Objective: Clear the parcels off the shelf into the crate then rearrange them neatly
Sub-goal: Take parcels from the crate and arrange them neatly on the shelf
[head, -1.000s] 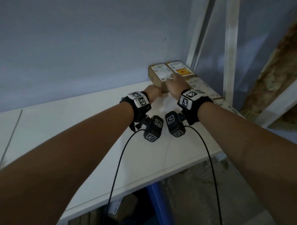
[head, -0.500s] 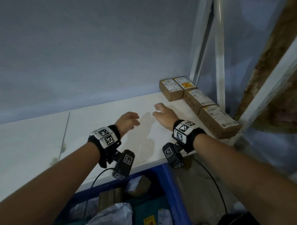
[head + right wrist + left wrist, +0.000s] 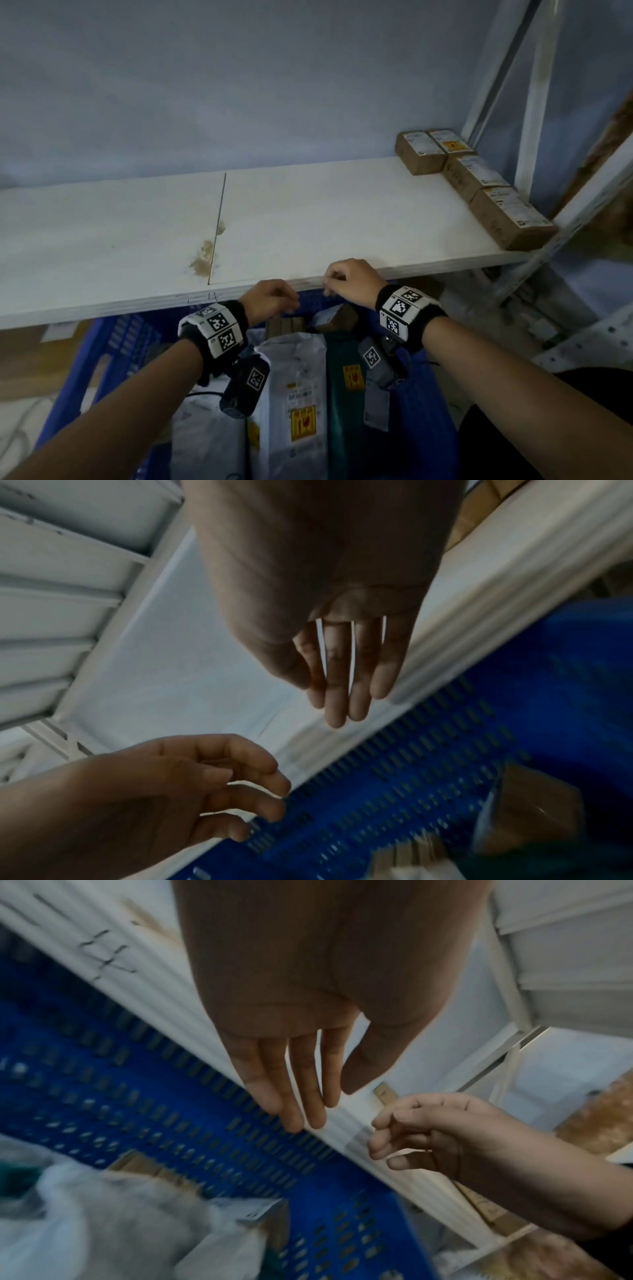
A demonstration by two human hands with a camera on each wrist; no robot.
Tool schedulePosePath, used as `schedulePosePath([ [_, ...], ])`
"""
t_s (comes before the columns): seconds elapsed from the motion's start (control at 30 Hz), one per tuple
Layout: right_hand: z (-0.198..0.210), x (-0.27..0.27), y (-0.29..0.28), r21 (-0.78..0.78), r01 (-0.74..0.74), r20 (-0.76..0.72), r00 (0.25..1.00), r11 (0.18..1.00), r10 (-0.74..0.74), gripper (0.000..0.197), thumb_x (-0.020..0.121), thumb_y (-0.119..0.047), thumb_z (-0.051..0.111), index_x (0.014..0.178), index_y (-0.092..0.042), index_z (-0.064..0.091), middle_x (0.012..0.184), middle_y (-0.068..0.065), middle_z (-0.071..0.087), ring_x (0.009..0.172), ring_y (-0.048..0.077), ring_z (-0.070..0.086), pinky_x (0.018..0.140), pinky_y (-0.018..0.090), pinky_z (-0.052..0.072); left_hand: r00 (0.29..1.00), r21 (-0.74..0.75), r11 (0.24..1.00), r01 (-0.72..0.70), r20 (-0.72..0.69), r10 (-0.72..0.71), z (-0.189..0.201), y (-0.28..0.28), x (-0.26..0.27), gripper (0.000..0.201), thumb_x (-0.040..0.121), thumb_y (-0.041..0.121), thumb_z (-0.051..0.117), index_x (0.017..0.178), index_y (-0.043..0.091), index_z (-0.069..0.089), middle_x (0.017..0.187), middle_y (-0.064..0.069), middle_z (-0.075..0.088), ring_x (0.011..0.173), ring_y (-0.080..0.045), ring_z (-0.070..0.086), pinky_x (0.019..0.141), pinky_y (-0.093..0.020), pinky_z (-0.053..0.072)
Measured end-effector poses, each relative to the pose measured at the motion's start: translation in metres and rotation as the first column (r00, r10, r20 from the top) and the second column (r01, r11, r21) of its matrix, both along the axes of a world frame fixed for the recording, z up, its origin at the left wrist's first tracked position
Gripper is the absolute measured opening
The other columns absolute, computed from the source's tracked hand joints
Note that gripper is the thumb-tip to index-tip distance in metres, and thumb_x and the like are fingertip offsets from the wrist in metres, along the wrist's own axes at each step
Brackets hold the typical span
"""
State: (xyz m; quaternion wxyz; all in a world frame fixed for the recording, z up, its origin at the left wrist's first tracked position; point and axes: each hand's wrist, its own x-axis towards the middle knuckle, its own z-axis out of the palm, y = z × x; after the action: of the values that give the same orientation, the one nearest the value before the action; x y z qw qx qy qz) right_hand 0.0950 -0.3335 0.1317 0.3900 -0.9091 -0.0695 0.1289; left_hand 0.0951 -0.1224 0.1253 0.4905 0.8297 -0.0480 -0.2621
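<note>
Nearest me, the blue crate [image 3: 113,346] sits below the shelf's front edge, already holding parcels: a grey mailer bag [image 3: 294,394], a dark green packet [image 3: 346,383] to its right, and a small brown box [image 3: 337,317] tipped against the far crate wall. They lie loosely, not squared up.

Just above the crate's far wall, my left hand [image 3: 270,299] and right hand [image 3: 352,281] hover side by side, close but apart. Both are empty; the wrist views show the fingers loosely extended and slightly curled, gripping nothing. The right hand overlaps the lip of the shelf [image 3: 308,212]; I cannot tell whether it touches it.

Farther off, at the far right end of the shelf, four cardboard boxes [image 3: 479,181] remain in a tight L against the metal upright [image 3: 534,102], two side by side at the back, two in line toward the front.

Judgement: clearing is partly done; the hands are between loads. The next move calls for a long reach up and right to those boxes, taking the front one first.

Room: the shelf board left of the boxes is open for sliding. The shelf lip overhangs the crate's far wall, so hands must rise clear of it. The upright crowds the boxes' right side.
</note>
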Motion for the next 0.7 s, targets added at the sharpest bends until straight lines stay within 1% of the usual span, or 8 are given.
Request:
schedulePosePath([
  [0.1, -0.025, -0.009, 0.007, -0.085, -0.047, -0.088, 0.995, 0.995, 0.040, 0.020, 0.093, -0.018, 0.055, 0.087, -0.008, 0.071, 0.089, 0.005, 0.074, 0.078, 0.014, 0.066, 0.069, 0.025, 0.052, 0.998, 0.109, 0.992, 0.059, -0.027, -0.056, -0.026, 0.003, -0.006, 0.020, 0.088, 0.002, 0.057, 0.078, 0.019, 0.058, 0.084, 0.002, 0.060, 0.076, -0.007, 0.056, 0.067, -0.018, 0.046],
  [0.23, -0.062, -0.007, 0.006, -0.212, -0.069, -0.210, 0.977, 0.975, 0.024, 0.025, 0.092, -0.018, 0.051, 0.095, -0.001, 0.069, 0.102, 0.014, 0.069, 0.096, 0.031, 0.063, 0.083, 0.039, 0.050, 0.998, 0.160, 0.986, 0.040, -0.053, -0.032, -0.057, -0.004, -0.009, 0.016, 0.089, 0.007, 0.058, 0.078, 0.018, 0.061, 0.084, 0.002, 0.058, 0.078, -0.011, 0.054, 0.070, -0.024, 0.045],
  [0.33, -0.086, -0.003, 0.005, -0.293, -0.047, -0.260, 0.965, 0.955, -0.032, 0.024, 0.094, -0.022, 0.050, 0.101, -0.004, 0.064, 0.108, 0.017, 0.065, 0.101, 0.034, 0.060, 0.085, 0.039, 0.049, 0.996, 0.233, 0.970, 0.075, -0.061, -0.062, -0.075, -0.012, -0.002, 0.006, 0.089, 0.012, 0.057, 0.090, 0.015, 0.062, 0.093, -0.002, 0.057, 0.092, -0.018, 0.054, 0.078, -0.025, 0.041],
  [0.43, -0.108, 0.008, 0.000, -0.328, 0.030, -0.276, 0.953, 0.944, -0.126, 0.022, 0.093, -0.028, 0.053, 0.106, -0.010, 0.059, 0.115, 0.015, 0.062, 0.104, 0.031, 0.058, 0.082, 0.033, 0.046, 0.962, 0.350, 0.901, 0.257, -0.180, -0.205, -0.095, -0.025, 0.011, 0.014, 0.084, 0.020, 0.055, 0.070, 0.018, 0.055, 0.083, -0.006, 0.053, 0.092, -0.030, 0.056, 0.079, -0.034, 0.042],
  [0.5, -0.119, 0.017, -0.002, -0.353, 0.089, -0.281, 0.939, 0.931, -0.196, 0.035, 0.093, -0.030, 0.052, 0.121, -0.009, 0.054, 0.126, 0.017, 0.058, 0.112, 0.031, 0.056, 0.087, 0.031, 0.045, 0.940, 0.415, 0.848, 0.329, -0.231, -0.251, -0.100, -0.035, 0.020, 0.026, 0.090, 0.016, 0.048, 0.065, 0.015, 0.051, 0.077, -0.010, 0.050, 0.085, -0.027, 0.049, 0.076, -0.036, 0.038],
  [0.57, -0.127, 0.025, -0.004, -0.352, 0.155, -0.289, 0.920, 0.923, -0.265, 0.048, 0.096, -0.031, 0.049, 0.138, -0.009, 0.045, 0.140, 0.018, 0.048, 0.125, 0.033, 0.050, 0.099, 0.032, 0.041, 0.937, 0.444, 0.829, 0.340, -0.231, -0.261, -0.106, -0.043, 0.033, 0.023, 0.095, 0.014, 0.043, 0.091, 0.003, 0.063, 0.099, -0.018, 0.059, 0.088, -0.025, 0.046, 0.079, -0.037, 0.039],
  [0.63, -0.132, 0.033, -0.006, -0.347, 0.192, -0.306, 0.902, 0.918, -0.304, 0.053, 0.098, -0.031, 0.047, 0.144, -0.008, 0.037, 0.145, 0.019, 0.043, 0.128, 0.035, 0.047, 0.102, 0.034, 0.040, 0.936, 0.466, 0.814, 0.346, -0.232, -0.265, -0.112, -0.051, 0.045, 0.033, 0.096, 0.016, 0.041, 0.119, -0.001, 0.058, 0.125, -0.020, 0.056, 0.097, -0.028, 0.052, 0.087, -0.038, 0.043],
  [0.7, -0.139, 0.040, -0.009, -0.332, 0.210, -0.325, 0.890, 0.920, -0.321, 0.054, 0.097, -0.033, 0.047, 0.145, -0.011, 0.034, 0.142, 0.020, 0.045, 0.125, 0.035, 0.050, 0.098, 0.033, 0.042, 0.927, 0.483, 0.794, 0.369, -0.248, -0.281, -0.120, -0.058, 0.052, 0.036, 0.098, 0.018, 0.040, 0.126, 0.000, 0.054, 0.133, -0.018, 0.052, 0.114, -0.030, 0.052, 0.098, -0.037, 0.042],
])
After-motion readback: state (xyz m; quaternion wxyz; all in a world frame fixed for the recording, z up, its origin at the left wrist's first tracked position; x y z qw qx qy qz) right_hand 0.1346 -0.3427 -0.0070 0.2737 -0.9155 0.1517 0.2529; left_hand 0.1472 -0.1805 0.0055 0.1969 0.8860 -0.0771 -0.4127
